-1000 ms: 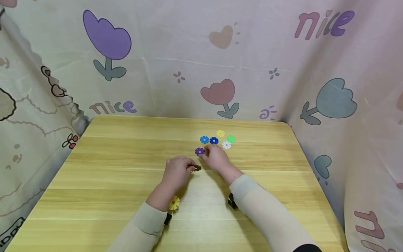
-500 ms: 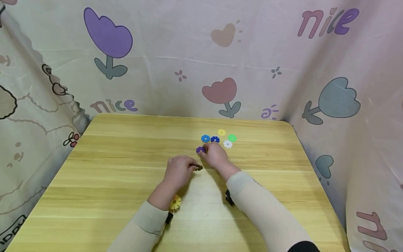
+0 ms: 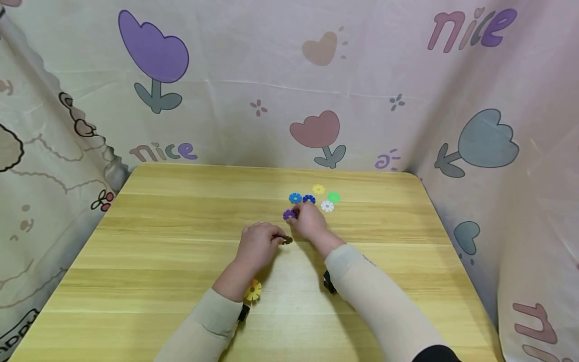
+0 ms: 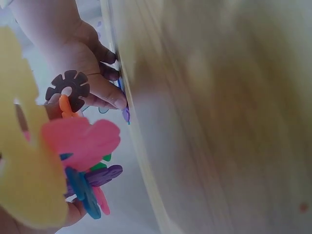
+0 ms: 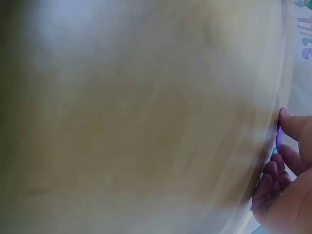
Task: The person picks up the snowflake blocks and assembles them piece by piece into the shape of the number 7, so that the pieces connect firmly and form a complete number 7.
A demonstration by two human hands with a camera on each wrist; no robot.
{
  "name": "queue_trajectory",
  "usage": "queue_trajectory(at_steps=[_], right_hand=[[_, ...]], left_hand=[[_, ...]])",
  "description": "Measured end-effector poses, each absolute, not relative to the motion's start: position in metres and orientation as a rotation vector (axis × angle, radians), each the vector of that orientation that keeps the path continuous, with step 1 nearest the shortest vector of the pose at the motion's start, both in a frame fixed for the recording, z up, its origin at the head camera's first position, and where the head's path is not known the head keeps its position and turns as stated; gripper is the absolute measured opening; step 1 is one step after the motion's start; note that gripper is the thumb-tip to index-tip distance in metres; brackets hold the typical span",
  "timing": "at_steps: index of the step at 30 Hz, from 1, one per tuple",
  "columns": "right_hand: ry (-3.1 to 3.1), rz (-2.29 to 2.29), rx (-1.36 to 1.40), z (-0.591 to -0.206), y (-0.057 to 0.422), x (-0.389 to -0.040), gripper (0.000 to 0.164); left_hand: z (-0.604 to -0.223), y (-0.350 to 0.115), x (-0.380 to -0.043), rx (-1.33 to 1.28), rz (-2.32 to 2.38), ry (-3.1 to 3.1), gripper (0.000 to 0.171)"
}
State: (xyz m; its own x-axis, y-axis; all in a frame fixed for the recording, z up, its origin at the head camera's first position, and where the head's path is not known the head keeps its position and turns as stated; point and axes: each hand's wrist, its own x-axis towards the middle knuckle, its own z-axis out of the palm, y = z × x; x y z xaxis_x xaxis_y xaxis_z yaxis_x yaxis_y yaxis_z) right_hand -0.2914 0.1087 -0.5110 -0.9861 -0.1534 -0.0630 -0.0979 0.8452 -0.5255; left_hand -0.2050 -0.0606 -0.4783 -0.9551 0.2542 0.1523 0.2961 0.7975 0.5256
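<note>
My left hand (image 3: 259,247) holds a cluster of joined, notched plastic snowflake discs just above the table. A dark brown disc (image 3: 287,240) sticks out past its fingertips, and a yellow disc (image 3: 254,290) hangs beside the wrist. Pink (image 4: 83,141), orange, teal (image 4: 83,192), purple and green discs of the cluster show in the left wrist view. Farther out, my right hand (image 3: 311,222) pinches a loose purple disc (image 3: 289,214) between thumb and finger at the tabletop. That disc also appears edge-on in the right wrist view, partly covered by the fingers.
Beyond the right hand lie several loose discs: light blue (image 3: 295,198), dark blue (image 3: 309,199), yellow (image 3: 318,189), green (image 3: 333,197) and white (image 3: 327,206). The wooden table (image 3: 135,281) ends at a printed curtain (image 3: 244,60) behind and at both sides.
The right hand's fingers have closed in on the purple disc, which has shifted very slightly. The left hand and its cluster stay almost still; the head view has tilted a little.
</note>
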Motion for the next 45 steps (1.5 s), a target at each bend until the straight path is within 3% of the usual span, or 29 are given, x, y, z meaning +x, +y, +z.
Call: queue_trajectory(at_steps=[5,14,22,45], right_hand=[[2.954,-0.833,-0.23,-0.507,0.11,-0.287,0.038],[2.953,-1.085,-0.176,-0.507,0.124,-0.275,0.014],[2.878,-1.369,-0.212,-0.507,0.138,-0.256,0.021],[2.677,-1.723,-0.238,-0.494,0.151,-0.218,0.019]], left_hand=[[-0.478,-0.059,-0.205,-0.44,-0.872,-2.912,0.008],[-0.477,-0.056,-0.205,-0.441,-0.886,-2.924,0.007],[-0.478,-0.059,-0.205,-0.412,-0.901,-2.91,0.007],[-0.477,-0.059,-0.205,-0.344,-0.907,-2.882,0.006]])
